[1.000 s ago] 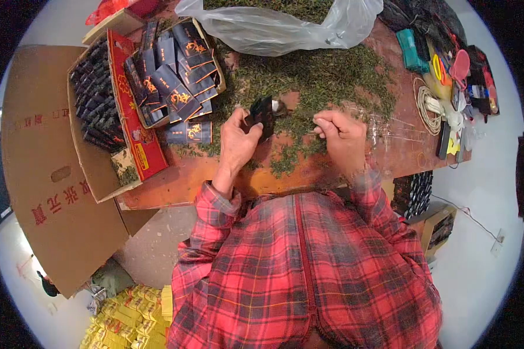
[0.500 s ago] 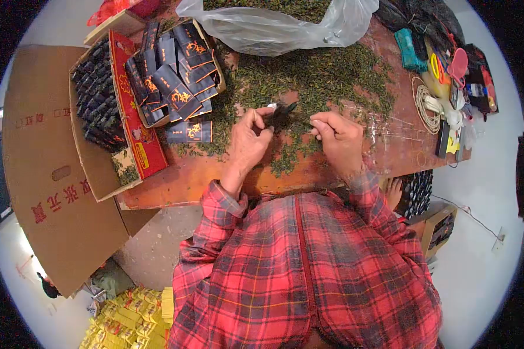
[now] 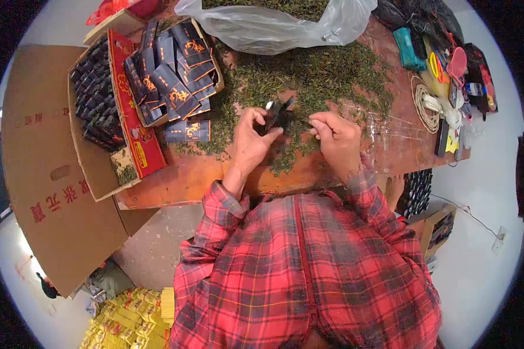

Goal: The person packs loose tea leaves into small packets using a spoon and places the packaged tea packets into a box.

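Observation:
My left hand (image 3: 252, 139) holds a small black packet (image 3: 278, 113) upright between thumb and fingers, over the table's near middle. A bright white spot shows at the packet's upper left, and its top end looks narrow. To the right, my right hand (image 3: 337, 137) is closed in a pinch with thumb and forefinger together, apart from the packet. Whatever it pinches, if anything, is too small to make out. Loose dried tea leaves (image 3: 314, 75) lie spread around and beyond both hands.
Flat black packets (image 3: 174, 87) with orange print fill a box at the left. Beside it, a carton holds rows of filled black packets (image 3: 96, 96). A clear plastic bag (image 3: 268, 32) of leaves lies at the back. Scissors (image 3: 436, 67) and coiled cord (image 3: 423, 107) lie right.
The packet in my left hand has turned more upright and sits slightly closer to my palm. My right hand keeps its pinch and has hardly moved.

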